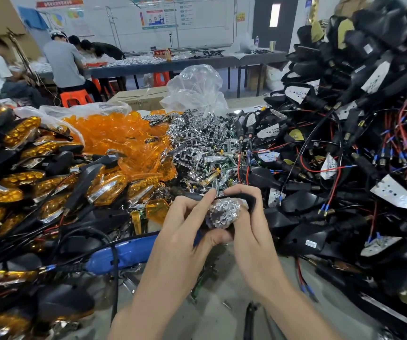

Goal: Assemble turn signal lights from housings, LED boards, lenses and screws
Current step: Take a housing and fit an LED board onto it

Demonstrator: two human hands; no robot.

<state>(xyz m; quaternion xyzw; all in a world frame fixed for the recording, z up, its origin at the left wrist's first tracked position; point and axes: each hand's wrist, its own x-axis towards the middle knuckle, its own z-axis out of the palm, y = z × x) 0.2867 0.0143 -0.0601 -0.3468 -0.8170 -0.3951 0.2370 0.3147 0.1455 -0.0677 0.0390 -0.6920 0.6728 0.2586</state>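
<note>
Left hand (185,227) and right hand (251,224) clamped on the housing (249,200), we seem to seat its reflector (224,212); next, probably a lens (114,136) at ten o'clock.

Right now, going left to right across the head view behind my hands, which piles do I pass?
Finished amber lights → loose orange lenses → chrome reflectors → wired black housings. In front, left hand and right hand grip one reflector-fitted housing.

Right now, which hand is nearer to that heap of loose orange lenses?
Left. The left hand lies just right of the orange lenses; the right hand, sharing the black housing, is farther right.
</note>
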